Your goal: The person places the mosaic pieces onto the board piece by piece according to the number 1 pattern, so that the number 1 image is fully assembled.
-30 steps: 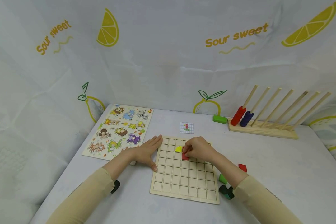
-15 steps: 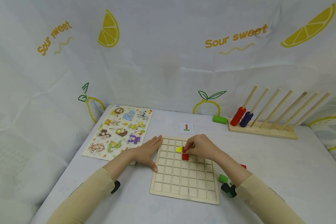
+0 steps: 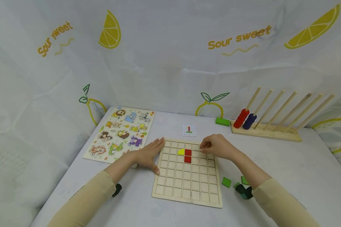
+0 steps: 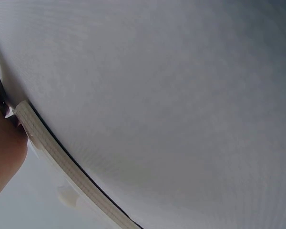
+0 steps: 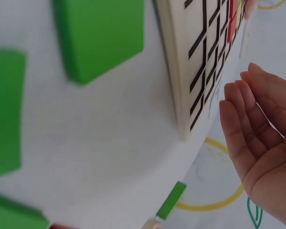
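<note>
Right hand (image 3: 217, 146) now off the red tiles (image 3: 188, 155).

Two bare hands (image 3: 216, 147), long beige sleeves (image 3: 85, 201), dark wrist straps (image 3: 117, 189)

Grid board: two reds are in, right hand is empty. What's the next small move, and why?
Probably bring the right hand back to the nearest green block: the pattern card shows green under its red column, and the grid board has none.

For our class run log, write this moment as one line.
left hand: flat against grid board | right hand: empty above board | placed: two red tiles, yellow tile
</note>
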The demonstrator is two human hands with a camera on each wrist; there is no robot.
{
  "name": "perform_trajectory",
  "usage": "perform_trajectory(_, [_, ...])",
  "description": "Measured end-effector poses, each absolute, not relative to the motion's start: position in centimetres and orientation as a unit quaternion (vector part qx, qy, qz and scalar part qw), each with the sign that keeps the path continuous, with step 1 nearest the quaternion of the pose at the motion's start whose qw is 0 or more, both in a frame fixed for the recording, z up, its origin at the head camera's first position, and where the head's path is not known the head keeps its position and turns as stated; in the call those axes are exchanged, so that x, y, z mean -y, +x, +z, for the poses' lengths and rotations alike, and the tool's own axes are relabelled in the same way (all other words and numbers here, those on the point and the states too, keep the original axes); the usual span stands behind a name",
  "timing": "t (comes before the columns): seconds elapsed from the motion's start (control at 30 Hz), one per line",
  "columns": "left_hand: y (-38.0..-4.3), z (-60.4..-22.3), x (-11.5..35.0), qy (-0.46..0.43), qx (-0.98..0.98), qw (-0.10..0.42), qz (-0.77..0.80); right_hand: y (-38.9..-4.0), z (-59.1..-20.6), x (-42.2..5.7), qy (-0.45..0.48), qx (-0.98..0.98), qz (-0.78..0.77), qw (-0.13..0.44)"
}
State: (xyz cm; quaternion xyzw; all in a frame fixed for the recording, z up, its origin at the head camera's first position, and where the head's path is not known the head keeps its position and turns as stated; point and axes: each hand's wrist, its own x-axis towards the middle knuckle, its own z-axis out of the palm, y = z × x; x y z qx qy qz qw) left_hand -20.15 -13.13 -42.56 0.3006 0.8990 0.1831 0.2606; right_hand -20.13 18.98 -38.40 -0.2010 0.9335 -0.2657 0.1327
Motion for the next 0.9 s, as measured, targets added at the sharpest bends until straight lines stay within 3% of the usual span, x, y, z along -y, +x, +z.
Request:
perform_trajectory(0.57, [-20.0, -42.4, 13.1, 0.298, -0.898, 0.262, 0.19, -19.7, -38.2, -27.0, -0.18, -0.934, -0.262, 0.163])
perform_trajectory(0.9, [-20.1, -42.4, 13.2, 0.307, -0.895, 0.263, 0.19, -19.6, -38.0, -30.7, -0.162, -0.929, -0.26, 0.208])
